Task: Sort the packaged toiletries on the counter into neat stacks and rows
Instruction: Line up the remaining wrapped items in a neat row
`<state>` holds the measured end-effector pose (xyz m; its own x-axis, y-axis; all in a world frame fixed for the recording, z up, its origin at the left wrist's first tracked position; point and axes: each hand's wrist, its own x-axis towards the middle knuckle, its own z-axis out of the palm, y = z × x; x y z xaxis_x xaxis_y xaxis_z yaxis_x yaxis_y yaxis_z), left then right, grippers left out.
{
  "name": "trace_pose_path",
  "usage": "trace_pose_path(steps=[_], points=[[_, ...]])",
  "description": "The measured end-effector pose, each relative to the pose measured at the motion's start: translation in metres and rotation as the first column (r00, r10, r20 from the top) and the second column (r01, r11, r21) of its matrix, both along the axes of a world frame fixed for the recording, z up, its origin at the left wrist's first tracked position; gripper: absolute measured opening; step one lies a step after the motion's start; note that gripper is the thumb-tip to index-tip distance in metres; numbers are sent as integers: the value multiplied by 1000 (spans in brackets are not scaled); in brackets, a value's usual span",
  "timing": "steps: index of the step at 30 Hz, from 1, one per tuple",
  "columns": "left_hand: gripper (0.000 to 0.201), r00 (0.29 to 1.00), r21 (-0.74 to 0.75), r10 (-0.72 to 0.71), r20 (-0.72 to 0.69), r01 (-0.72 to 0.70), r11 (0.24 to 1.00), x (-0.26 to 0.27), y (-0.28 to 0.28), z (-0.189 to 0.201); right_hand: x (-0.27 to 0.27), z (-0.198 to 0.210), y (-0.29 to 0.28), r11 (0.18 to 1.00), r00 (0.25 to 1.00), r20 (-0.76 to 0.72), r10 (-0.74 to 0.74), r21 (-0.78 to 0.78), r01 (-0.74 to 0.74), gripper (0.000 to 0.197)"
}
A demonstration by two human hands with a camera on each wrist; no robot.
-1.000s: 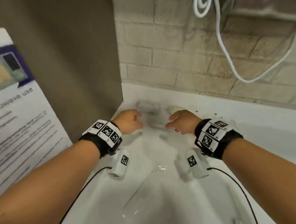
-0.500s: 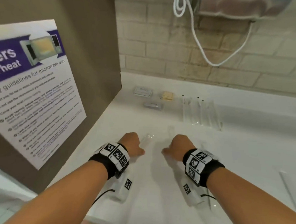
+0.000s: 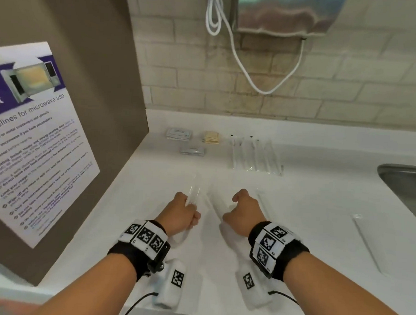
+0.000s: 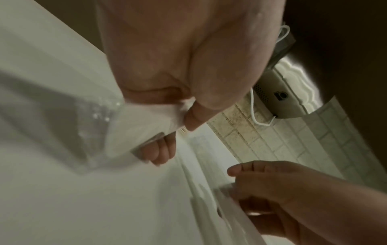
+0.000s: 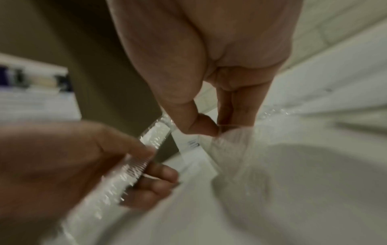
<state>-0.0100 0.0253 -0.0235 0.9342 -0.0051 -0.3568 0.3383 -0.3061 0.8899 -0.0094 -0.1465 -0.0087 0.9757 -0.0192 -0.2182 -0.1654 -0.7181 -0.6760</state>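
- the left hand (image 3: 183, 212) is curled round a long clear-wrapped packet (image 3: 193, 192), thumb on top and fingers tucked under, as the left wrist view shows; the packet sticks out forward over the white counter (image 3: 319, 211).
- the right hand (image 3: 244, 211) pinches a second clear sleeve (image 3: 215, 202) between thumb and fingertips; the wrist views are blurred, so i can't tell how firm that pinch is.
- the hands sit near each other at the front of the counter, not touching.
- the finished row of long sleeves (image 3: 255, 155) lies at the back, right of the tan packets (image 3: 211, 137), the grey packet stack (image 3: 179, 133) and the foil packet (image 3: 193, 151).
- to do this well, i'd carry both sleeves level to that row and lay them parallel, ends lined up with the rest, just beside the outermost one.
- the film looks slippery and limp, so holding nearer the middle should stop sagging.
- one more sleeve (image 3: 366, 242) lies loose towards the sink (image 3: 408, 182), not yet sorted.
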Motion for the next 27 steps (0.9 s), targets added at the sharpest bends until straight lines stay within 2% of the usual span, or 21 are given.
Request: trace_pose_path(steps=[3, 5, 7, 9, 11, 12, 14, 16, 18, 20, 22, 27], points=[[7, 999, -241, 38, -21, -42, 970, -7, -22, 7, -5, 3, -5, 952, 991, -38, -125, 277, 131, 39], [16, 1000, -289, 10, -27, -17, 957, -9, -36, 10, -9, 3, -9, 914, 988, -62, -141, 375, 154, 36], [17, 999, -248, -41, 32, 48, 967, -11, -48, 11, -15, 2, -16, 898, 991, -69, -118, 419, 136, 29], [14, 984, -121, -93, 151, 112, 986, -10, -57, 8, -20, 1, -25, 903, 997, -44, -66, 422, 79, 20], [14, 976, -67, -100, 192, 115, 991, -10, -64, 5, -23, 1, -40, 933, 1000, -17, -20, 359, 25, 20], [14, 977, -56, -85, 194, 98, 994, -10, -66, 5, -25, 2, -50, 958, 1000, -17, -18, 285, 22, 29], [16, 977, -2, -47, 208, 48, 999, -7, -69, 4, -28, 1, -71, 999, 997, -63, -49, -20, 48, 66], [21, 978, 31, -20, 210, 13, 999, -4, -70, 5, -36, -2, -87, 926, 985, -159, -69, -378, 4, 105], [23, 979, 52, -29, 202, 19, 998, -2, -74, 7, -39, -6, -95, 864, 976, -214, -48, -499, -67, 117], [22, 979, 55, -71, 189, 62, 997, -1, -81, 8, -37, -5, -98, 854, 972, -233, 8, -505, -128, 107], [21, 978, 42, -102, 181, 96, 994, -4, -91, 10, -32, 2, -97, 844, 966, -254, 55, -505, -181, 87], [17, 975, 42, -139, 174, 134, 990, -6, -108, 10, -18, -8, -92, 859, 958, -284, 32, -482, -171, 46]])
